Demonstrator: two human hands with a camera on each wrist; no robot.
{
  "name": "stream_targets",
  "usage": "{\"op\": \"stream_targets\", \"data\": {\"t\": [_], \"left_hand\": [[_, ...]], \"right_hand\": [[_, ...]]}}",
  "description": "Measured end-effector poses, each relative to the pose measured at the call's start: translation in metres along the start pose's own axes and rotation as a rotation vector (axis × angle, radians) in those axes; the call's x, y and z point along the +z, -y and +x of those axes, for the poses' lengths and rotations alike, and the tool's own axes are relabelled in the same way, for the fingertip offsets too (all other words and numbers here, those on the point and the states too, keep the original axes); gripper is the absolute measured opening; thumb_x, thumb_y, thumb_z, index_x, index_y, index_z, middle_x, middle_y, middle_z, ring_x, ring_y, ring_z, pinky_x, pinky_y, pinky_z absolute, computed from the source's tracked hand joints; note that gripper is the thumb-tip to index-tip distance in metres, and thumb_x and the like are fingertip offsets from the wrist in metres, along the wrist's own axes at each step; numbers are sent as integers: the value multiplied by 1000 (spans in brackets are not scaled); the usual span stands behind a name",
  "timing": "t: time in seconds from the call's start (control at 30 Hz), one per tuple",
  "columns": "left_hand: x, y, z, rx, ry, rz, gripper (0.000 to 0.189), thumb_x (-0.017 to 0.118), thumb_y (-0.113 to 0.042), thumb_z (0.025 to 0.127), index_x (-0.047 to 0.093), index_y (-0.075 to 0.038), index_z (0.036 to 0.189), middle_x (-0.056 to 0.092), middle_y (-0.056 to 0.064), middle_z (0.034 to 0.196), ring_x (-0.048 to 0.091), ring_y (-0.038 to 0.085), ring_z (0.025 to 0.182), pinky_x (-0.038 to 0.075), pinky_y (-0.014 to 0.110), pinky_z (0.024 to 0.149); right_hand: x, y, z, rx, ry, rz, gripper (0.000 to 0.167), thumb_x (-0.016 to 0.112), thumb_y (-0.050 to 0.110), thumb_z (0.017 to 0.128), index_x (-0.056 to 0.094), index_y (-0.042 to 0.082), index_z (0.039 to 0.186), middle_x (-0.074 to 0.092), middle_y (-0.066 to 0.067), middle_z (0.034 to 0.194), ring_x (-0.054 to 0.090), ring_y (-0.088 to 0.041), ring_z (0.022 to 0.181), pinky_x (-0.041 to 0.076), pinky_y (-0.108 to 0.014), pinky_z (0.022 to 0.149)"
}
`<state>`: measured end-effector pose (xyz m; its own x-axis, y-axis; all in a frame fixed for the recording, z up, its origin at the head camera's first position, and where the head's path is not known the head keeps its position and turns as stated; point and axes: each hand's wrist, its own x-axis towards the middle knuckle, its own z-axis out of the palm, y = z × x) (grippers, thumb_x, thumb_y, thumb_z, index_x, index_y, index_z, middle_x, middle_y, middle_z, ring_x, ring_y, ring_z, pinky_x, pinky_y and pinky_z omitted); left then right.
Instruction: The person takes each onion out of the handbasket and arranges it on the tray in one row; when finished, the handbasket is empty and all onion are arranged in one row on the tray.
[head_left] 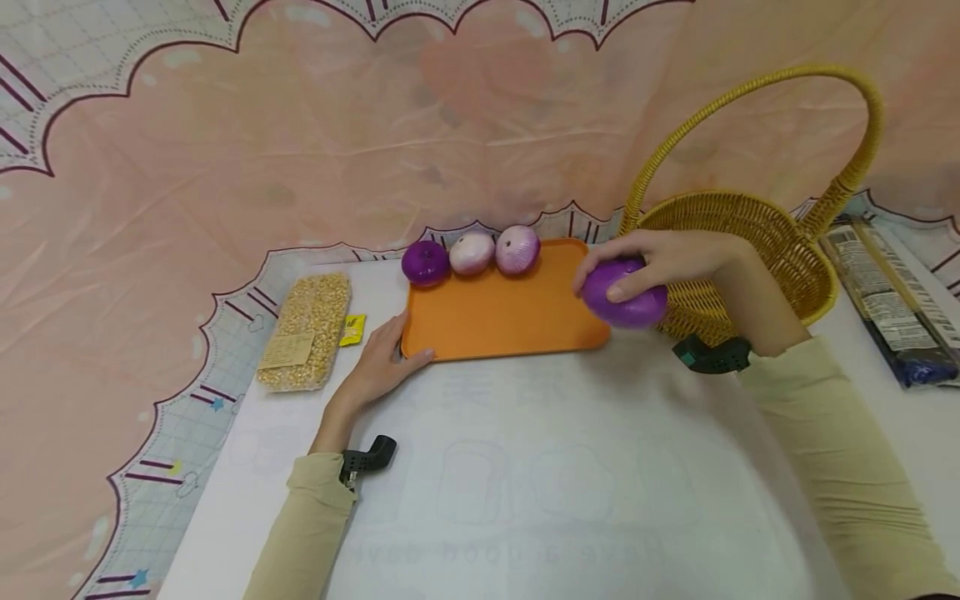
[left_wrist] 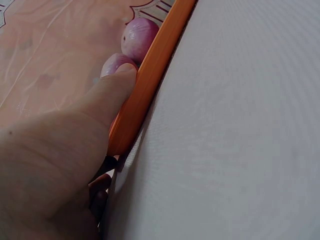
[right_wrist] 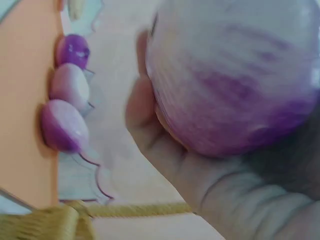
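Note:
My right hand (head_left: 660, 258) grips a large purple onion (head_left: 626, 296), held up over the right end of an orange tray (head_left: 502, 321). In the right wrist view the onion (right_wrist: 240, 75) shows a pale side streaked with purple, fingers wrapped along it. At the tray's front left corner, my left hand (head_left: 378, 362) holds the edge, thumb along the front rim and fingers along the left side. Along the tray's back edge stand three onions in a row: a dark purple onion (head_left: 425, 263), a whitish onion (head_left: 472, 252) and a pale purple onion (head_left: 517, 249).
A yellow wicker basket (head_left: 750, 208) with a tall handle stands behind my right forearm. Farther right lies a dark package (head_left: 892, 292) with printed text. Left of the tray are a bag of corn kernels (head_left: 307, 329) and a small yellow packet (head_left: 352, 330). A patterned pink cloth hangs behind.

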<state>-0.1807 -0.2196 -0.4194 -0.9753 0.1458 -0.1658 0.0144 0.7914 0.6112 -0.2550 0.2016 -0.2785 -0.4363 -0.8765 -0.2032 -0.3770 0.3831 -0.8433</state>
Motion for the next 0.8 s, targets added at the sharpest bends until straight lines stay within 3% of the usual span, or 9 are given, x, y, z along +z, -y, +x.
{"op": "stream_targets", "data": {"t": [0.17,0.23,0.53,0.67,0.8], "left_hand": [[0,-1,0,5,-1,3,95,59,-58,89,10,-14,157,13,14,164,9,33,152,13,56,122],[0,-2,0,6,1,2,95,59,-58,90,10,-14,157,13,14,164,9,33,152,13,55,122],[-1,-4,0,-2,2,-4,95,59,-58,89,9,-15,158,12,13,164,8,32,152,13,56,122],[-2,-4,-1,-3,0,-7,94,59,-58,89,10,-16,158,12,13,164,8,32,152,13,56,122],[-1,-3,-2,-2,-1,-4,94,59,-58,90,10,-15,158,12,13,164,8,32,152,14,56,122]], "right_hand": [[13,-1,20,144,-245,41,39,62,30,95,55,23,132,50,-9,134,52,-34,116,57,-40,84],[18,-1,28,163,-336,63,40,64,33,93,55,23,131,50,-8,133,52,-33,116,56,-40,85],[31,-6,64,168,-728,210,47,67,40,90,56,22,132,46,-3,144,47,-31,127,46,-53,103],[35,-15,80,170,-907,287,52,67,38,91,52,15,135,46,-9,145,46,-31,130,42,-53,109],[35,-29,96,169,-1022,354,54,66,34,92,48,8,136,44,-14,144,45,-31,130,42,-50,110]]}}
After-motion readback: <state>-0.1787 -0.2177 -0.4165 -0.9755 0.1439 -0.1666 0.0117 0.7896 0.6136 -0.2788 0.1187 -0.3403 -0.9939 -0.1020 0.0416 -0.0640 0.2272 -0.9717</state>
